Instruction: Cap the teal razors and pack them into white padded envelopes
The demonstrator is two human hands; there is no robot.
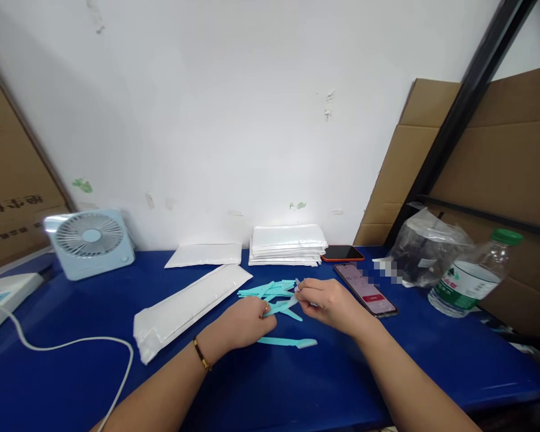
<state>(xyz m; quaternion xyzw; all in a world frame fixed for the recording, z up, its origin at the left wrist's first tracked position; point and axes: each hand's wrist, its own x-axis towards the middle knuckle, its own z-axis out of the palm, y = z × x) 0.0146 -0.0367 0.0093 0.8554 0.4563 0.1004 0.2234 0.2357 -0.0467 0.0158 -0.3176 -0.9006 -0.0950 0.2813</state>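
My left hand (pixel 247 323) is closed around the handle of a teal eyebrow razor (pixel 279 307), whose pale tip points right. My right hand (pixel 328 302) is beside that tip, thumb and fingers pinched on a small translucent piece (pixel 297 285); whether it touches the razor I cannot tell. Behind the hands lies a loose heap of similar teal razors (pixel 266 290), crossing one another. A single teal razor (pixel 288 342) lies nearer me, its left end hidden under my left hand.
On the blue table (pixel 270 390) are a long white padded mailer (pixel 191 306), another flat mailer (pixel 204 255) and a mailer stack (pixel 288 245). Two phones (pixel 366 291), a bagged container (pixel 425 249) and a bottle (pixel 472 279) stand right; a fan (pixel 90 243) and white cable (pixel 85 340) are left.
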